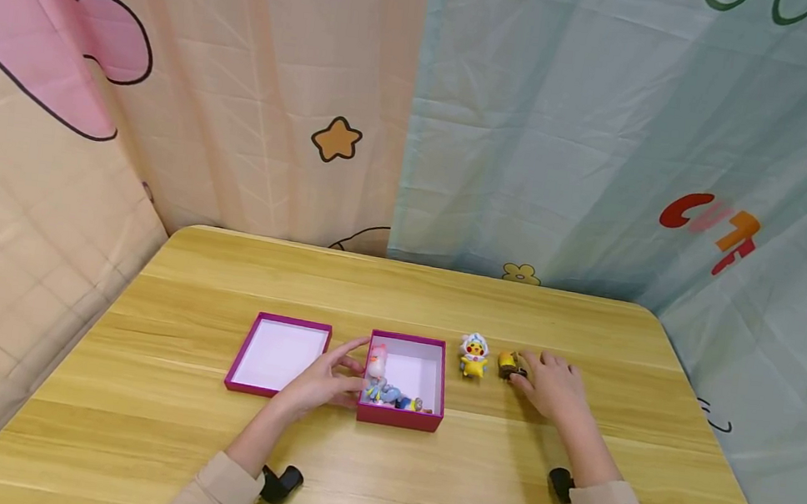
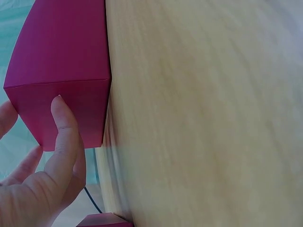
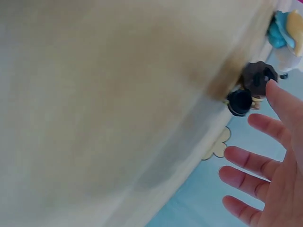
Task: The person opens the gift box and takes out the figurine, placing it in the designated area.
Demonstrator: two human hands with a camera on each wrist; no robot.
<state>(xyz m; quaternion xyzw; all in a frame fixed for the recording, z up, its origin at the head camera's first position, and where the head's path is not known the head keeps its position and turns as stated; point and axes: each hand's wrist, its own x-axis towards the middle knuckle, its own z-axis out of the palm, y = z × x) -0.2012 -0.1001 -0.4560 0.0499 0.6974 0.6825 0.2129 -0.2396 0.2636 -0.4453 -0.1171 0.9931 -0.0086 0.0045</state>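
My left hand (image 1: 315,384) touches the left side of a magenta open box (image 1: 398,419), its thumb and fingers spread along the wall. In the left wrist view a fingertip rests against the box's side (image 2: 66,42). Inside lie a pink-and-white figurine (image 1: 377,361), a light-blue one (image 1: 382,392) and a small yellow-and-blue one (image 1: 415,405). My right hand (image 1: 555,386) reaches to a yellow-and-dark-brown figurine (image 1: 508,363), fingers spread; in the right wrist view the thumb tip is close against its dark part (image 3: 258,78), contact unclear. A yellow figurine with a white hood (image 1: 474,357) stands between box and right hand.
A shallow white-lined magenta lid (image 1: 282,355) lies left of the box, behind my left hand. The wooden table (image 1: 479,497) ends at printed curtains (image 1: 539,134) at the back and sides. Black wrist cameras (image 1: 282,485) sit on both wrists.
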